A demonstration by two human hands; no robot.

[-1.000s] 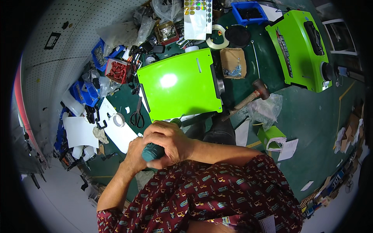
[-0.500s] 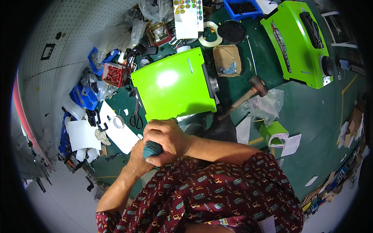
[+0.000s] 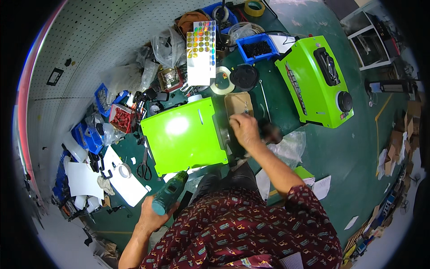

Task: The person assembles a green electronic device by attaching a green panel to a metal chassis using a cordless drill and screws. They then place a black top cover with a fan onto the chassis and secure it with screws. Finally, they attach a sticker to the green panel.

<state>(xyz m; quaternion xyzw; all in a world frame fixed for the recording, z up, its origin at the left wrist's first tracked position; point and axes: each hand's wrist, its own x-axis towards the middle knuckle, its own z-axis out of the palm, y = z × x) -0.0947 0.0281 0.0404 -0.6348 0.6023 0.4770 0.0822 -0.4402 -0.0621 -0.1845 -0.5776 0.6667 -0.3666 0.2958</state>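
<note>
My left hand (image 3: 152,215) is wrapped round the handle of a dark green cordless drill (image 3: 169,195), whose tip points at the front edge of a bright green metal housing (image 3: 179,139). That housing lies on the bench in front of me, its flat side up. To its right, my right hand (image 3: 246,130) is over the near side of a small cardboard box (image 3: 236,101) that holds little metal screws. Its fingers are curled together and point down; whatever is between them is hidden. Beside that wrist the hammer (image 3: 271,133) looks blurred and is partly covered by the forearm.
Another green housing (image 3: 313,80) with a black handle stands at the far right. Behind the box lie a tape roll (image 3: 222,80), a black round cap (image 3: 244,77) and a long metal rod (image 3: 264,101). Scissors (image 3: 144,168), red parts in a box (image 3: 122,119) and blue bins (image 3: 92,136) are at left.
My right hand has let go of the drill and moved right and away to the cardboard box. The left hand keeps the drill, now lower and tilted. The view has shifted.
</note>
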